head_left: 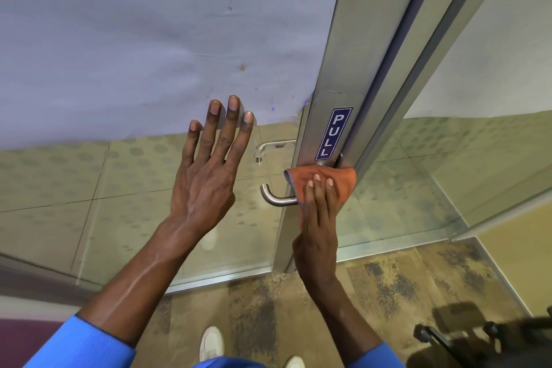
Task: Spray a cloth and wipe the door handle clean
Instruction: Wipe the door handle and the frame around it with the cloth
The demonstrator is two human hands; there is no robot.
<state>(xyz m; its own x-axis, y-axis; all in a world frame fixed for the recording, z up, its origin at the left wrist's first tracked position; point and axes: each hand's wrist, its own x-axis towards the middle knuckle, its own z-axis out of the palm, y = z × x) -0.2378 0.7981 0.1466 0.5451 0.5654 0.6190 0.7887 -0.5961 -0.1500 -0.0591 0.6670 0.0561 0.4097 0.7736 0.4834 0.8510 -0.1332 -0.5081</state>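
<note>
A steel lever door handle (276, 199) sticks out to the left from the metal door stile (337, 75), below a blue PULL sign (334, 133). My right hand (319, 212) presses an orange cloth (343, 182) over the handle's base, where it meets the stile. Its fingers lie on top of the cloth. My left hand (209, 170) rests flat with spread fingers against the glass door panel (119, 188), left of the handle, and holds nothing. No spray bottle is in view.
A frosted film covers the upper glass. A second handle (270, 148) shows through the glass on the far side. My white shoes (212, 343) stand on mottled brown carpet. A dark wheeled object (484, 337) sits at the lower right.
</note>
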